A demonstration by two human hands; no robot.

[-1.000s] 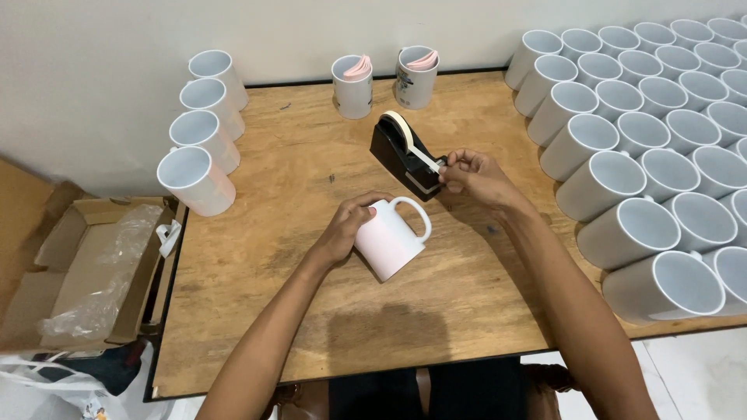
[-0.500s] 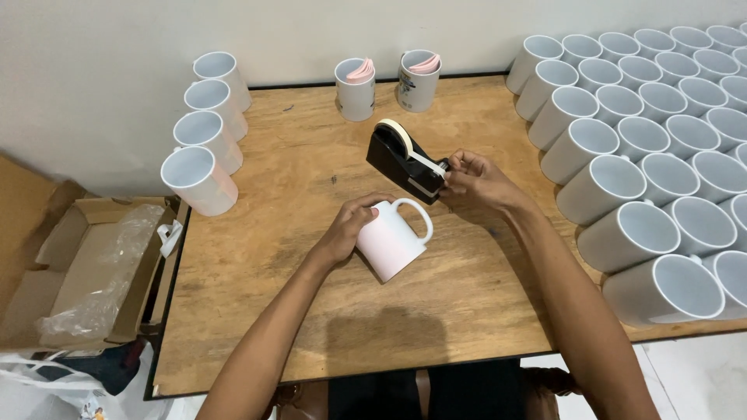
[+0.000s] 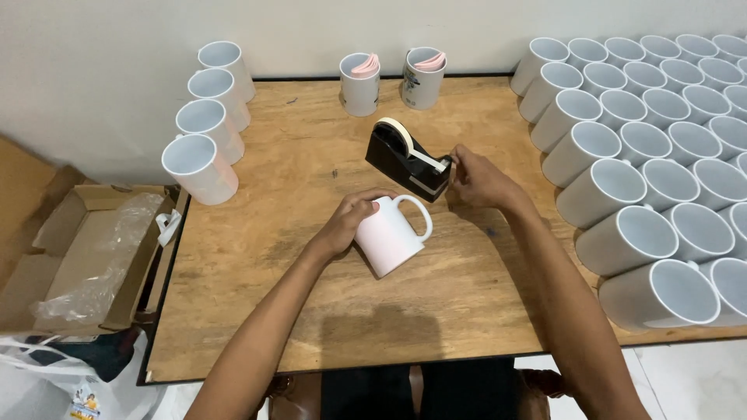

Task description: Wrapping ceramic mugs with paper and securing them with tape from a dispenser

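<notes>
A white mug (image 3: 391, 236) wrapped in a pale pink sheet lies on its side in the middle of the wooden table (image 3: 311, 155), handle up. My left hand (image 3: 350, 222) grips its upper end. A black tape dispenser (image 3: 408, 161) with a cream tape roll stands just behind the mug. My right hand (image 3: 476, 180) is at the dispenser's cutter end, its fingers pinched on the loose end of the tape.
Many white mugs (image 3: 646, 155) are stacked on their sides at the right. Several more mugs (image 3: 204, 140) lie along the left edge. Two upright mugs (image 3: 360, 84) hold pink sheets at the back. An open cardboard box (image 3: 85, 257) with plastic sits lower left.
Hardly anything has moved. My right hand stays at the dispenser's cutter end and my left hand stays on the mug.
</notes>
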